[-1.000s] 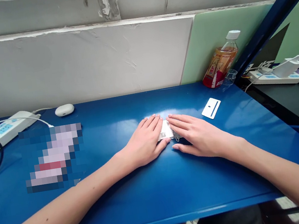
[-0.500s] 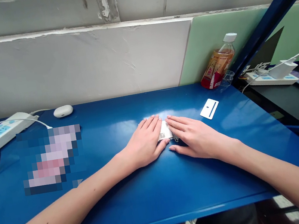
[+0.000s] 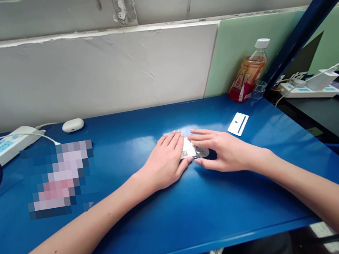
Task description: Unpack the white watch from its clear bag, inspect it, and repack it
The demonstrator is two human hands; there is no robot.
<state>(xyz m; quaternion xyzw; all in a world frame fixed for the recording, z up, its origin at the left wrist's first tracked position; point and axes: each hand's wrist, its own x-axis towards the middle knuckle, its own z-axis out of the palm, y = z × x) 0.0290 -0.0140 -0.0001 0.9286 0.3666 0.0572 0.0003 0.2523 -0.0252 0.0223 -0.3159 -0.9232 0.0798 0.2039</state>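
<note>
My left hand (image 3: 166,159) lies flat, fingers stretched out, over the left part of a small white packet (image 3: 188,147) on the blue desk. A printed square code shows on the packet between my hands. At its right end is a shiny, see-through part (image 3: 202,152), partly under my right hand; what it holds I cannot make out. My right hand (image 3: 221,149) is open and arched over that end, thumb apart from the fingers. Its fingertips are at the packet's right edge; whether they touch it I cannot tell.
A white card (image 3: 238,124) with a dark stripe lies right of my hands. Behind it a drink bottle (image 3: 248,73) leans at the green panel. On the left are a white earphone case (image 3: 73,125), a power strip (image 3: 5,148) with cables, and a pixelated item (image 3: 60,178).
My right hand has lifted and arched, uncovering the shiny right end of the packet. My left hand stays flat in the same place.
</note>
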